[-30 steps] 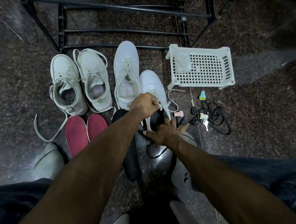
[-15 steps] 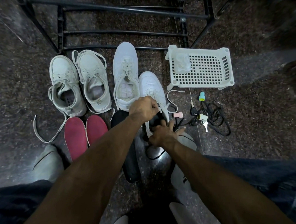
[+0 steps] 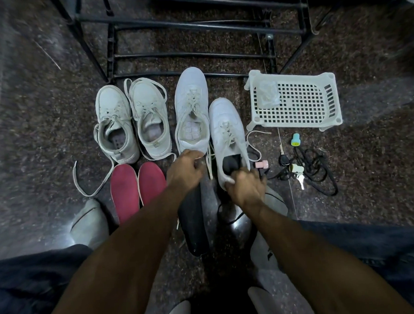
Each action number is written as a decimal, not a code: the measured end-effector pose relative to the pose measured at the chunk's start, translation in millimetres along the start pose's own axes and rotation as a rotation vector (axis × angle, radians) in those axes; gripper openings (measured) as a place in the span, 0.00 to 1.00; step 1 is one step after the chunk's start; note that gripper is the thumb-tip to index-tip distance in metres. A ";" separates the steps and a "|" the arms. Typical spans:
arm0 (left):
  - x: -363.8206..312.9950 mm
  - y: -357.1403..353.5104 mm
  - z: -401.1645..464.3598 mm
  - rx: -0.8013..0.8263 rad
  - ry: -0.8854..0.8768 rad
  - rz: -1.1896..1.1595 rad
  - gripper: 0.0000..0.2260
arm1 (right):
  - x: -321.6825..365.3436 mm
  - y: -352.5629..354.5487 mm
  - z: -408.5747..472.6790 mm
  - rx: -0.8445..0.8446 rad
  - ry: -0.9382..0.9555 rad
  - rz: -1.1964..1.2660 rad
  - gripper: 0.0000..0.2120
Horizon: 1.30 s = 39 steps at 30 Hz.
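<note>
While the right hand (image 3: 245, 187) grips the white sneaker (image 3: 225, 121), left hand (image 3: 185, 170), hold unclear, hovers over black insole (image 3: 193, 222).

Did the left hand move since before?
Yes. The left hand slid off the rightmost white shoe, going left, nearer the red insoles.

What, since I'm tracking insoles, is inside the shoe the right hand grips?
A black insole shows in the opening of the shoe. The right hand grips the heel and covers the insole's rear end; the shoe's upper hides its front.
</note>
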<state>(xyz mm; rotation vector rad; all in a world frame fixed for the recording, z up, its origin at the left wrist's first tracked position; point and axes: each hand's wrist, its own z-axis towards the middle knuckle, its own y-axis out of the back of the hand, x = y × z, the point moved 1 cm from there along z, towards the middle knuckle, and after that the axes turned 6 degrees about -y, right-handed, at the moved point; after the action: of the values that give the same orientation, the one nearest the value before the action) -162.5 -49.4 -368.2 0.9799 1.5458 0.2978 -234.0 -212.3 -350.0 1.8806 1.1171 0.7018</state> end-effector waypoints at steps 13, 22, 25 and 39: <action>54.5 12.7 -11.6 0.134 0.390 0.070 0.24 | 22.3 24.2 37.8 -0.391 0.039 0.198 0.16; 51.7 7.8 -11.0 0.114 0.483 -0.067 0.10 | 28.6 -55.1 -44.6 0.066 0.149 0.352 0.36; 40.9 14.7 -14.4 0.075 0.561 -0.411 0.11 | 34.9 -66.8 -58.6 0.301 0.047 0.380 0.55; 14.2 33.3 6.9 -0.198 0.212 -0.471 0.08 | 24.8 -31.4 -59.1 0.026 -0.079 0.573 0.34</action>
<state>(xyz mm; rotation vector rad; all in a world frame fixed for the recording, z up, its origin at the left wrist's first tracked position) -141.5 -21.3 -357.1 0.4201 1.8473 0.2187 -282.5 -160.1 -345.6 2.2508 0.5297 0.9145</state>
